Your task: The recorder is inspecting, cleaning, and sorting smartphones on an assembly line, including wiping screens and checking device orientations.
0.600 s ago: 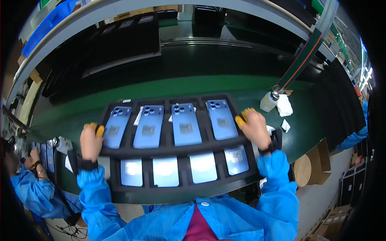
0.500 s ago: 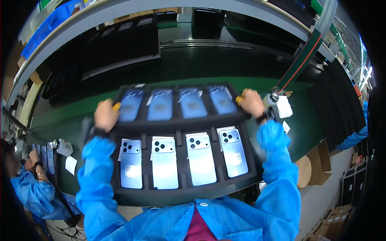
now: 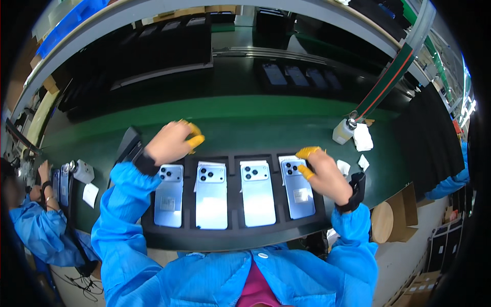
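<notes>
A black tray (image 3: 235,204) with several compartments lies in front of me on the green bench. Light blue phones (image 3: 211,204) rest in it, camera side up, with white paper slips under their upper ends. My left hand (image 3: 171,143), yellow covers on its fingertips, hovers past the tray's far left corner with nothing in it; thumb and fingers are apart. Over the upper end of the rightmost phone (image 3: 300,197) is my right hand (image 3: 327,174), also yellow-tipped and empty, its thumb and forefinger spread. Whether it touches the phone I cannot tell.
Another tray with phones (image 3: 302,77) lies on the dark far surface. A white bottle (image 3: 343,131) and white papers (image 3: 362,137) stand at the right, near a slanted post (image 3: 383,82). A black device (image 3: 130,143) is beside my left wrist. At the left, a co-worker's hand (image 3: 45,171) is near phones.
Both hands have let go of the upper tray of phones and come closer together. That tray has left the space above the near one; a tray now shows on the far surface.
</notes>
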`<state>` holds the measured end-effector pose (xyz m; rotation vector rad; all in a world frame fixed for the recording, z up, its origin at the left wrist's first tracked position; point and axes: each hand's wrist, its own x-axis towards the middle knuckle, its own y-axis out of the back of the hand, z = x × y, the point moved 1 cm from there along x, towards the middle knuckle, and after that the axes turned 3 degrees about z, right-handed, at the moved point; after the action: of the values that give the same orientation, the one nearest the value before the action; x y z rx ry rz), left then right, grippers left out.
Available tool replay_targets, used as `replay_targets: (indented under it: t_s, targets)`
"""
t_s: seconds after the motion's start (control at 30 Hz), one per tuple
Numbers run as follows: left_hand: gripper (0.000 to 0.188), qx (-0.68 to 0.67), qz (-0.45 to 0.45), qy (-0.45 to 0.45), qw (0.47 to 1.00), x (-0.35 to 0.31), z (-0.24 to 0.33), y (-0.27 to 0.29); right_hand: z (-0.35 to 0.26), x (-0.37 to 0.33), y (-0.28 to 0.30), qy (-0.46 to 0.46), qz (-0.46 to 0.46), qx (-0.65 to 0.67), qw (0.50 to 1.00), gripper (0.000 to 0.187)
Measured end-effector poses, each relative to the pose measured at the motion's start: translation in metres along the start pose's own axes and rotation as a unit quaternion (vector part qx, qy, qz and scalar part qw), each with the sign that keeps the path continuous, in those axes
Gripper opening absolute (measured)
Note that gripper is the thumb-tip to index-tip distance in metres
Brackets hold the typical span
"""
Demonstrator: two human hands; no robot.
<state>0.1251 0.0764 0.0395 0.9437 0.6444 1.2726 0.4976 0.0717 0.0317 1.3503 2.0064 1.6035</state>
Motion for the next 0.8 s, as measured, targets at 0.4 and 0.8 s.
replay_targets:
  t_s: [0.4,0.8]
  targets:
    - [0.017,0.054,0.236,0.019,0.970,-0.098,-0.041,-0.057,0.010,-0.002,-0.074,-0.033,0.106,-0.080,0.991,0.015]
    - [0.035,0.213,0.312,0.294,0.878,-0.110,-0.055,-0.060,0.031,-0.024,-0.063,-0.321,0.120,-0.210,0.915,0.028]
